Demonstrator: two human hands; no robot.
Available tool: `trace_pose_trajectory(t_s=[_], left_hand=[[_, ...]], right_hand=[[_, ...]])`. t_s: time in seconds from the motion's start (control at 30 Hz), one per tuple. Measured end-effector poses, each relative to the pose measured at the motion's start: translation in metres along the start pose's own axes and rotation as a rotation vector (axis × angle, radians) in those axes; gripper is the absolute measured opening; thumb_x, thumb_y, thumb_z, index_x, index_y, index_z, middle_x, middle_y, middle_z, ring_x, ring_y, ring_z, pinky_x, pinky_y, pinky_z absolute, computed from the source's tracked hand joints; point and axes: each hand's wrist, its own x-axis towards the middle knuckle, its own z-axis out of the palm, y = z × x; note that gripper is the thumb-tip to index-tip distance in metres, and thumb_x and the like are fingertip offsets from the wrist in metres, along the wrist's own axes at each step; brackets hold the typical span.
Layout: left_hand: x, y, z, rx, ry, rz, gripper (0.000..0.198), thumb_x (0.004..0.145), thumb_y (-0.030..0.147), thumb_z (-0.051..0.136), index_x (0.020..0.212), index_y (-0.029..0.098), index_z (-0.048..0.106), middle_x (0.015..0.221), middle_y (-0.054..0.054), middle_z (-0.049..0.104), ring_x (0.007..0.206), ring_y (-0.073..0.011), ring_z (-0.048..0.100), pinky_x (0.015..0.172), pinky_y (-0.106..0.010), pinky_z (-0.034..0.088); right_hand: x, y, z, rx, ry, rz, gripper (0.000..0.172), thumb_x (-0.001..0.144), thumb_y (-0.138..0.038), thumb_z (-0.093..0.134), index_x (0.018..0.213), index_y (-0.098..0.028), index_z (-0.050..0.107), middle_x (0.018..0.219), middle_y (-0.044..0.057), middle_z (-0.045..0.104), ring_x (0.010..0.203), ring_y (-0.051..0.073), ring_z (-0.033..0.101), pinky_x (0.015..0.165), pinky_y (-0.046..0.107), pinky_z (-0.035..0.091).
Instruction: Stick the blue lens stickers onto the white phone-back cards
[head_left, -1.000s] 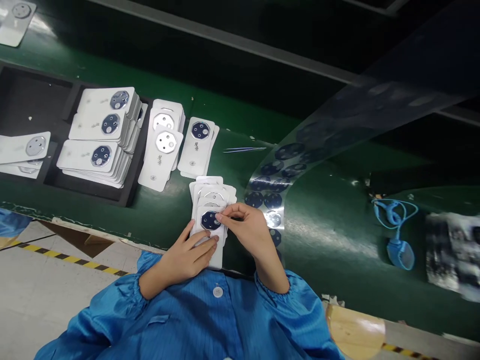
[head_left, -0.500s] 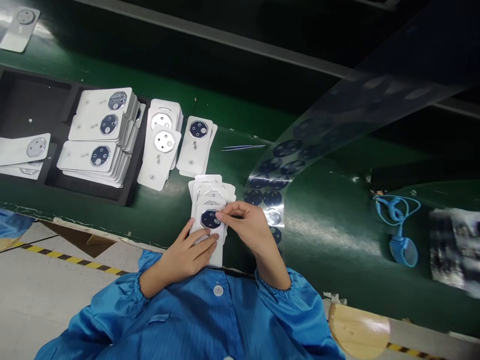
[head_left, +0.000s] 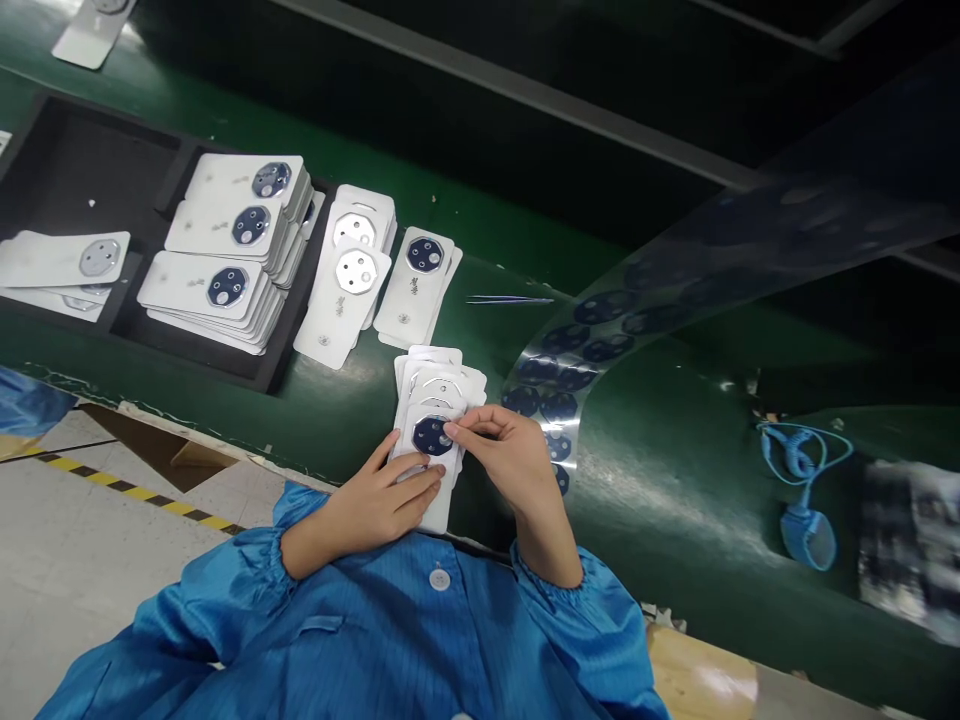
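Note:
On a loose stack near the bench's front edge lies a white phone back cover (head_left: pixel 420 409), its camera area bearing a dark round film sticker (head_left: pixel 429 435) with holes. My left hand (head_left: pixel 382 503) grips this cover, thumb along its left edge and fingers laid across its face below the camera area. At the sticker's right edge, my right hand (head_left: pixel 517 462) pinches with thumb and forefinger; the fingertips hide the exact contact. Just right of that hand, a clear strip of dark round stickers (head_left: pixel 559 404) curves down onto the bench.
Tweezers (head_left: pixel 510 300) lie behind the stack. Farther left are more white covers (head_left: pixel 330 320) and a black divided tray (head_left: pixel 274 370) holding piled covers. A blue coiled wrist strap (head_left: pixel 808 535) rests at right, beside a blurred shiny bag (head_left: pixel 907 545).
The camera view has shifted and tilted a little, so the bench items appear moved. Both hands keep nearly the same hold on the cover and sticker.

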Motion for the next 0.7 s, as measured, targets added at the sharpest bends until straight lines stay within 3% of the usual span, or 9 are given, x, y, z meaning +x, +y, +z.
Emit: trace_pose_trajectory(t_s=[0.7], left_hand=[[0.0026, -0.0012, -0.0029, -0.022, 0.009, 0.000, 0.023, 0.096, 0.016, 0.061, 0.117, 0.012, 0.068, 0.128, -0.009, 0.069, 0.122, -0.0272, 0.060, 0.123, -0.064, 0.026]], right_hand=[[0.0018, 0.0024, 0.0006, 0.004, 0.015, -0.042, 0.028, 0.067, -0.042, 0.088, 0.073, -0.020, 0.072, 0.077, 0.005, 0.076, 0.072, 0.021, 0.071, 0.068, 0.031, 0.053]])
